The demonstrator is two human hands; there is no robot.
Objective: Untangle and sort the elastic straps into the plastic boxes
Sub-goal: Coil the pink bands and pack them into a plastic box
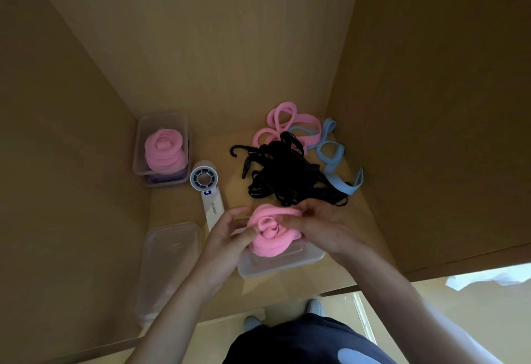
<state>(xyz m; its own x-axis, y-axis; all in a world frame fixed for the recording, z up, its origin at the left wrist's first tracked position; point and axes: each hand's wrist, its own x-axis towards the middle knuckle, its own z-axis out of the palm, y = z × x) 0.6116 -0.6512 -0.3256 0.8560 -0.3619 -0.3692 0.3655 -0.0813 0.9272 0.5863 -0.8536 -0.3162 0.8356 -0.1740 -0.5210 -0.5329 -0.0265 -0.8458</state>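
Item, lower centre of frame: I am watching the pink strap coil [271,234] sitting between the left hand [230,238], curling round its left side, and the right hand [326,228], pinching its top band, both equally near, with the plastic box [287,264] lying directly beneath.

Bare forearms [184,291], dark navy garment [298,340] with pale blue patch [356,357], light grey shoes [314,307]
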